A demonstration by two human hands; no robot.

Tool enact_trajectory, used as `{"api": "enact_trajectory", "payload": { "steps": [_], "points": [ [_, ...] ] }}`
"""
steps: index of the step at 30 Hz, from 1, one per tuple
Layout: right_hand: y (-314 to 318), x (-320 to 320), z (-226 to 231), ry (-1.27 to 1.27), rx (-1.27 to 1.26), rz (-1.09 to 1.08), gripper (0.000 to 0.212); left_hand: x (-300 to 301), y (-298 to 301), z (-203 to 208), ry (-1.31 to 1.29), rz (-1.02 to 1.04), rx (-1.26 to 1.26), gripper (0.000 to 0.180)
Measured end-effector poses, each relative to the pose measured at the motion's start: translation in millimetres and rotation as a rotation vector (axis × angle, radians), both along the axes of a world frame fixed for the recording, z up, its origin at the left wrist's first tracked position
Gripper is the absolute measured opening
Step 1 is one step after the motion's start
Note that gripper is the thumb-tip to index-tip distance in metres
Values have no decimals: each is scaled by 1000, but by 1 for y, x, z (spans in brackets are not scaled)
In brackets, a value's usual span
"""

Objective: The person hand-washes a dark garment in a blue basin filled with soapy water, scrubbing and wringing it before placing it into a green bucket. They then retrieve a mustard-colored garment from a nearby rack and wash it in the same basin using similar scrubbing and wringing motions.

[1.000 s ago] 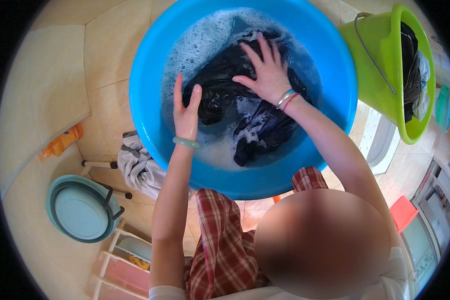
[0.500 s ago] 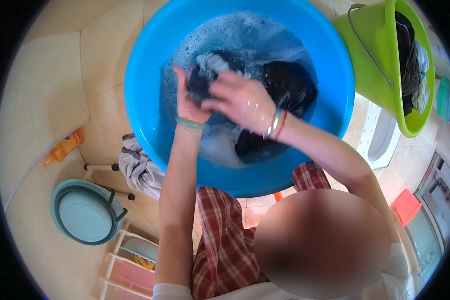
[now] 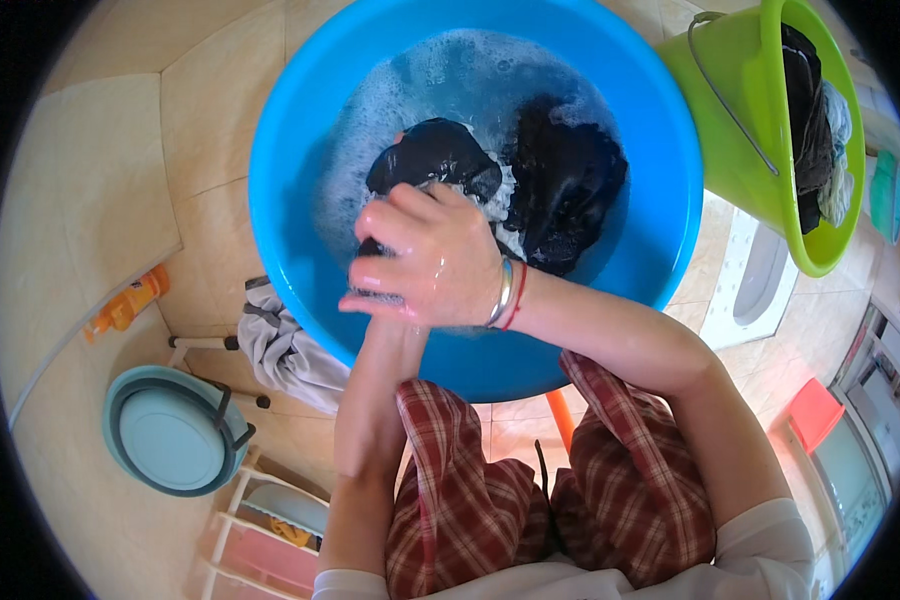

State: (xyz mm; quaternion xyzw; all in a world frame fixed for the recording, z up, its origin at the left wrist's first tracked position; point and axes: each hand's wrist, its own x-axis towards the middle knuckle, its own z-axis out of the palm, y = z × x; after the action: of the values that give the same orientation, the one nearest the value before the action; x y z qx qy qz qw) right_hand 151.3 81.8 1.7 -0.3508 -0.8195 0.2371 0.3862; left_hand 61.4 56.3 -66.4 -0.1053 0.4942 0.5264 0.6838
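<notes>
A wet dark garment [image 3: 436, 160] with pale parts is bunched above the soapy water in a large blue basin [image 3: 670, 180]. My right hand [image 3: 432, 255] is closed on its near end, fingers bent round the cloth. This hand crosses over my left wrist. Most of my left hand [image 3: 398, 138] is hidden under the garment and my right hand; only a fingertip shows at the cloth's far left edge, so it holds the cloth from below. Another dark garment [image 3: 568, 190] lies half sunk on the basin's right side.
A green bucket [image 3: 725, 105] with dark and pale clothes leans at the right, near a white floor fixture [image 3: 755, 280]. Left of the basin are a grey cloth [image 3: 285, 345], a folded teal basin [image 3: 170, 440], an orange bottle [image 3: 130, 300] and a white rack [image 3: 240, 520].
My right hand has come nearer to me, over my left wrist, and closed round the cloth. The garment now bulges beyond it and covers my left palm, which showed before.
</notes>
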Motion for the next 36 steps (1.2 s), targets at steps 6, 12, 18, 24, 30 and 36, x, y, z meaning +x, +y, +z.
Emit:
{"api": "enact_trajectory", "payload": {
  "steps": [6, 12, 18, 24, 30, 36],
  "points": [
    [14, -4, -26, 31, 15, -50, 21, 9, 3, -8, 0, 7, -6, 52],
    [24, 3, -55, 10, -210, -151, 18, 7, -4, -8, 75, 22, -131, 47],
    [48, 82, -126, -338, -347, -444, 26, 1, -7, -6, 308, -48, -81, 65],
    [27, 69, -114, -686, -285, -318, 57, -50, -23, -45, 265, -74, -18, 45],
    [23, 60, -131, -855, -468, -170, 44, -33, -16, -43, 72, -190, -125, 51],
    [-2, 21, -58, -333, -379, -42, 30, -39, -12, -21, -118, -292, 453, 63]
  ]
}}
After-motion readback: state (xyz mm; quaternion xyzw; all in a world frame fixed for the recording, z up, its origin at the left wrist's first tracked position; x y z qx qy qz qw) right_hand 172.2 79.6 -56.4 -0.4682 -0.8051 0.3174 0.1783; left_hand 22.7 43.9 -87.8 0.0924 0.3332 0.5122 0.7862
